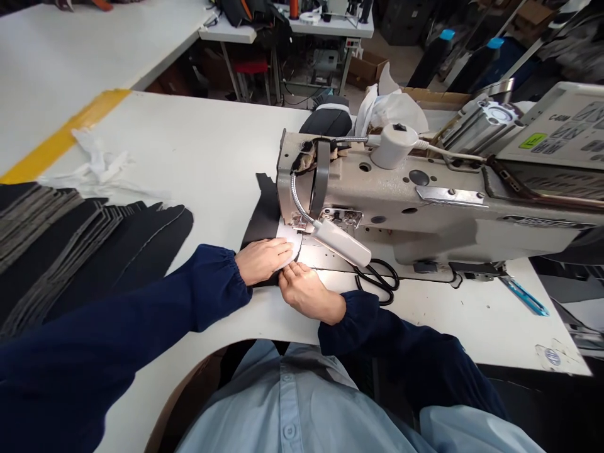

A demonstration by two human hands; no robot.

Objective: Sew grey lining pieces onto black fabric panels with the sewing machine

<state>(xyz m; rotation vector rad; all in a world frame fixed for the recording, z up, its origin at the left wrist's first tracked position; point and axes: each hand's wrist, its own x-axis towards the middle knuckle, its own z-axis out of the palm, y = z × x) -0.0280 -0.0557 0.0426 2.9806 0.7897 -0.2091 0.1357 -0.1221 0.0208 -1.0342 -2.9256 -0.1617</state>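
Note:
A sewing machine (349, 182) stands on the white table, its needle area lit by a small white lamp (344, 244). Black fabric (264, 217) with a white piece (289, 238) on it lies at the left of the needle area. My left hand (264, 259) rests flat on both, fingers stretched toward the needle. Just in front of it, my right hand (304, 290) has its fingers closed at the near edge of the black fabric, pinching it. The needle tip is too small to make out.
Stacked dark fabric pieces (155, 239) cover the table's left side, with white scraps (101, 167) behind them. Black-handled scissors (380, 283) lie under the lamp, near my right sleeve. A blue cutter (526, 296) is at the right. Yellow tape (70, 132) crosses the table (198, 135).

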